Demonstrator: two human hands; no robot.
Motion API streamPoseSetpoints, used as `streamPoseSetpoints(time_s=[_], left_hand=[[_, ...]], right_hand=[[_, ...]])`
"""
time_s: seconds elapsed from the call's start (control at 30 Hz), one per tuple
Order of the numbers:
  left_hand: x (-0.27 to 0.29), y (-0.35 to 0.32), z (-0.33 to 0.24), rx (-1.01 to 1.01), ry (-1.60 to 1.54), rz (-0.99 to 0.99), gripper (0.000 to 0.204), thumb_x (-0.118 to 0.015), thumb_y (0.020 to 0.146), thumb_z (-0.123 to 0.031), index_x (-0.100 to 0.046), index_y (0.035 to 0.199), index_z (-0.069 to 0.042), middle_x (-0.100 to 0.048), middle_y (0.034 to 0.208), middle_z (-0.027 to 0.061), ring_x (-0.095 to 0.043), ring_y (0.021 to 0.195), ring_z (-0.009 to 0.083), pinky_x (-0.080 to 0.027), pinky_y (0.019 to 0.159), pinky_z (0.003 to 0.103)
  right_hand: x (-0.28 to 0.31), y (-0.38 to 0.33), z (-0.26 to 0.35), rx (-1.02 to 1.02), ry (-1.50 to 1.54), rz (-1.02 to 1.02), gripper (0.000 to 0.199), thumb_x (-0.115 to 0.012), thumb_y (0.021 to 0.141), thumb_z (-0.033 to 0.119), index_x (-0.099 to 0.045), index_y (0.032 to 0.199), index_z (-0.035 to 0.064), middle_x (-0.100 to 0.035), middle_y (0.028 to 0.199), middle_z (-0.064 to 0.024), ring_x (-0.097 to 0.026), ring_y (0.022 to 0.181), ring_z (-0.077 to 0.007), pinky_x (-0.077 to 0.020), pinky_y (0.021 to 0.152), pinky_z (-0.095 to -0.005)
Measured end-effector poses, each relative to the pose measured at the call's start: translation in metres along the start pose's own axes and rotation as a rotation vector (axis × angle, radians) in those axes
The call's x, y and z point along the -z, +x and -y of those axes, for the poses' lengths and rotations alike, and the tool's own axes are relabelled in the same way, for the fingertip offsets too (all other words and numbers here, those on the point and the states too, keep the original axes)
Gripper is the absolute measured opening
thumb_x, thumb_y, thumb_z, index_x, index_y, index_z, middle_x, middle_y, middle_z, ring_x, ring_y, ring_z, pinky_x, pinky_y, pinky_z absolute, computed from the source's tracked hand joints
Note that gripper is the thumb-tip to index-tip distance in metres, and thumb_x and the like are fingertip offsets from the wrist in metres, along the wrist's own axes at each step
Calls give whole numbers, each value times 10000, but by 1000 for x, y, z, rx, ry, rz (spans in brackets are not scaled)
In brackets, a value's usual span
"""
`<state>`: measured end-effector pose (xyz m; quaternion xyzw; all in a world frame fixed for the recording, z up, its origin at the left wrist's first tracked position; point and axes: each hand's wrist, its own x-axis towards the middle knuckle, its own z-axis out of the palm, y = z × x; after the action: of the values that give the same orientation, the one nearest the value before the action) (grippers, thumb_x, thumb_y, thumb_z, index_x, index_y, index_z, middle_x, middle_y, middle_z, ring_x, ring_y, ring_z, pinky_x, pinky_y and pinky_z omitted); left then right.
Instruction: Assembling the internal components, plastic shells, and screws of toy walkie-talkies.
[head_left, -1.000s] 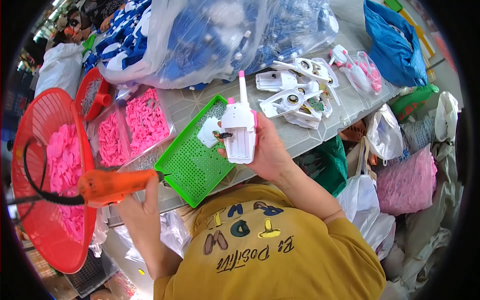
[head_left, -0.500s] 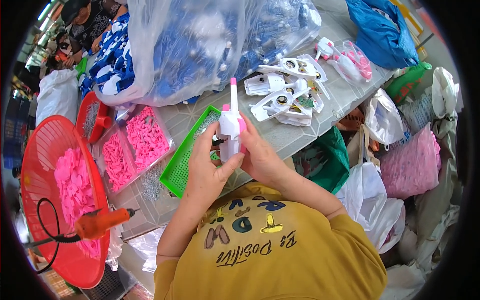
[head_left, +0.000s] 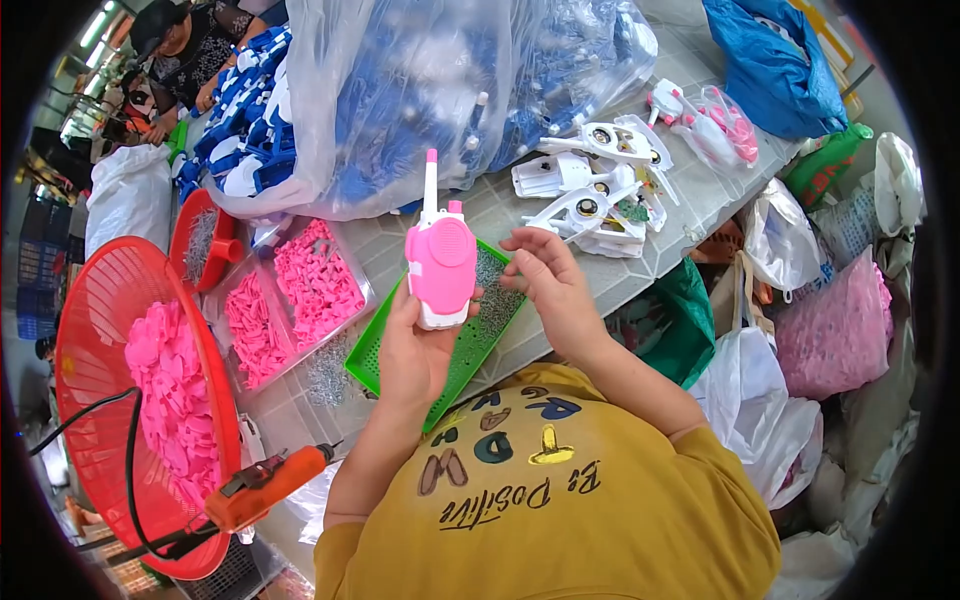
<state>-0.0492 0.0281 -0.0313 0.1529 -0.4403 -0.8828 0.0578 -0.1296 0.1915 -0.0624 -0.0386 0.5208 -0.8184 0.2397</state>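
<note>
A toy walkie-talkie [head_left: 442,270], pink-faced with a white back and a pink-tipped antenna, stands upright in my left hand [head_left: 412,358], fingers wrapped round its lower body. My right hand [head_left: 552,290] is apart from it, over the right edge of a green perforated tray [head_left: 396,335]; its fingers are loosely bent and I see nothing in them. Small silver screws [head_left: 492,300] lie in that tray. Past my right hand, white half-shells with round speakers [head_left: 590,200] are piled on the table.
At left are a red basket of pink shells [head_left: 170,385], an orange power screwdriver [head_left: 268,488] with a black cord, a clear box of small pink parts [head_left: 318,275] and a red dish [head_left: 200,240]. A plastic bag of blue toys [head_left: 420,110] lies ahead; bags crowd the right.
The walkie-talkie was in both hands with its white side showing; now its pink face shows. My right hand has let go and moved right. The screwdriver has swung rightward.
</note>
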Motion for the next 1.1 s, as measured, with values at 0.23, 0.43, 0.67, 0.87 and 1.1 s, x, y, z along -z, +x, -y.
streamPoseSetpoints(time_s=[0.23, 0.43, 0.67, 0.87, 1.1], left_hand=[[3, 3, 5, 149, -496, 25, 474, -383, 998, -365, -558, 1248, -2, -639, 1168, 164, -632, 910, 293, -521, 814, 390], [13, 10, 22, 327, -738, 285, 456, -412, 983, -346, -558, 1258, -13, -630, 1116, 145, -610, 810, 252, -524, 706, 356], [7, 4, 5, -79, 477, -60, 422, -488, 1012, -320, -550, 1282, -2, -621, 1152, 115, -627, 799, 185, -518, 625, 289], [-6, 12, -4, -351, 969, 66, 656, -624, 970, -371, -390, 1456, 1, -529, 1260, 175, -563, 1098, 253, -495, 878, 359], [-8, 14, -1, -508, 1228, 145, 644, -546, 1004, -368, -366, 1448, 62, -492, 1310, 238, -513, 1187, 368, -413, 1026, 420]], right_hand=[[-9, 19, 6, 115, 115, 253, 546, -573, 996, 175, -367, 1484, 43, -515, 1397, -109, -500, 1272, -205, -399, 1077, -365], [-18, 22, 13, -36, 280, 425, 641, -626, 968, 184, -327, 1526, 85, -485, 1422, -83, -516, 1260, -197, -416, 1063, -378], [-17, 19, 11, -103, 453, 295, 588, -629, 979, 211, -366, 1493, 101, -501, 1393, -45, -541, 1228, -173, -467, 1028, -382], [-21, 12, 0, -138, 380, 274, 605, -567, 1024, 246, -295, 1539, 82, -470, 1427, -38, -485, 1292, -143, -412, 1076, -348], [-24, 5, -4, 67, 143, 323, 675, -524, 1047, 274, -179, 1581, 49, -414, 1494, -101, -420, 1360, -178, -341, 1126, -318]])
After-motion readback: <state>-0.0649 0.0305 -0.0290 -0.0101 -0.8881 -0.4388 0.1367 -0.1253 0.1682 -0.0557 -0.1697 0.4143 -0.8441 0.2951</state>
